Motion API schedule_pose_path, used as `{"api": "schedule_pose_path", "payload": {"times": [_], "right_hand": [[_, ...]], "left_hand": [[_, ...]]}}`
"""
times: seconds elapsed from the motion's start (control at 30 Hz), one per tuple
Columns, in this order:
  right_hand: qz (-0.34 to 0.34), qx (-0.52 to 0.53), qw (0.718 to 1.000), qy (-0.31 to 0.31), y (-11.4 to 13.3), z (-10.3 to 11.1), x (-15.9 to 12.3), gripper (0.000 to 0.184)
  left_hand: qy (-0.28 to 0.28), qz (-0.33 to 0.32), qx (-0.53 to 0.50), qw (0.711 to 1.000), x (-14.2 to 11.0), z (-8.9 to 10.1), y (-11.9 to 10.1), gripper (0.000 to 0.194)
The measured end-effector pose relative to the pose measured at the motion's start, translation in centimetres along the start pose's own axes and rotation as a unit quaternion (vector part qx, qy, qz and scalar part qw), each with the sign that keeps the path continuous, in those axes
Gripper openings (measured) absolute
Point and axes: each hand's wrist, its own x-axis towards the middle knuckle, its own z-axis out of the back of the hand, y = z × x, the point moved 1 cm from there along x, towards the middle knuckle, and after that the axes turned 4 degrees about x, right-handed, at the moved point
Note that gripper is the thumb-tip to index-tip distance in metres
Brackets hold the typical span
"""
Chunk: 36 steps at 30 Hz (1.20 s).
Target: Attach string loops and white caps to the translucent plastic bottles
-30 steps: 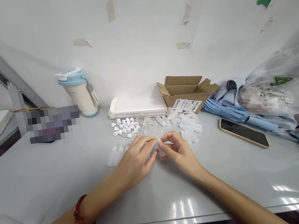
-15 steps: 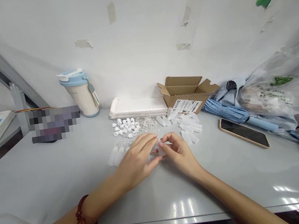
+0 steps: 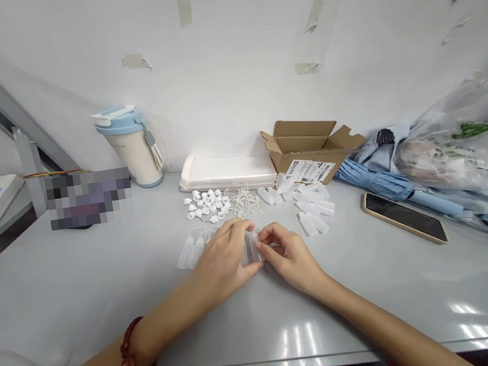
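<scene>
A small translucent plastic tube [image 3: 255, 248] stands roughly upright between my two hands. My left hand [image 3: 225, 256] curves around it, fingertips near its top and thumb at its bottom. From the other side, the thumb and fingers of my right hand [image 3: 289, 256] pinch it. Left of my left hand lie several similar tubes [image 3: 186, 253] with cords, partly covered by that hand. White caps [image 3: 205, 204] are scattered beyond my hands, beside a tangle of thin white cords [image 3: 244, 200]. Loose translucent tubes [image 3: 314, 206] lie to the right.
Behind the small parts are a stack of white trays [image 3: 228, 170] and an opened cardboard box [image 3: 308, 152]. A tumbler [image 3: 134, 153] stands back left. A phone [image 3: 402, 217], a folded blue umbrella [image 3: 376, 181] and a plastic bag [image 3: 453, 139] occupy the right side of the grey table [image 3: 102, 277].
The tube between my hands has shifted slightly left and shows more plainly between my fingers. My right fingers have moved a little lower. The whole view has shifted slightly.
</scene>
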Motion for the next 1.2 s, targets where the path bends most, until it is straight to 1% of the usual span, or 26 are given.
{"api": "schedule_pose_path", "payload": {"times": [0.07, 0.13, 0.27, 0.5, 0.73, 0.93, 1.2], "right_hand": [[0.007, -0.063, 0.998, -0.006, 0.06, 0.1, 0.09, 0.009], [0.019, -0.11, 0.994, -0.001, 0.06, 0.21, 0.16, 0.006], [0.048, -0.149, 0.988, 0.006, -0.04, 0.36, 0.27, 0.002], [0.05, -0.17, 0.984, 0.024, 0.03, 0.3, 0.31, 0.005], [0.06, -0.168, 0.984, 0.029, 0.07, 0.31, 0.3, 0.007], [0.065, -0.164, 0.984, 0.029, -0.04, 0.35, 0.32, 0.006], [0.051, -0.158, 0.985, 0.045, 0.31, 0.54, 0.4, 0.008]], "left_hand": [[0.016, 0.017, -0.001, 1.0, -0.07, -0.02, 0.19, 0.047], [0.025, 0.015, -0.005, 1.0, -0.15, -0.12, 0.38, 0.046], [0.042, 0.015, -0.013, 0.999, -0.2, -0.28, 0.64, 0.045], [0.079, 0.017, -0.016, 0.997, -0.04, 0.32, 0.5, 0.05], [0.072, -0.014, -0.007, 0.997, -0.1, 0.48, 0.47, 0.05], [0.067, -0.018, -0.016, 0.997, -0.23, 0.13, 0.96, 0.055], [0.086, -0.011, -0.019, 0.996, -0.22, 0.11, 0.93, 0.056]]}}
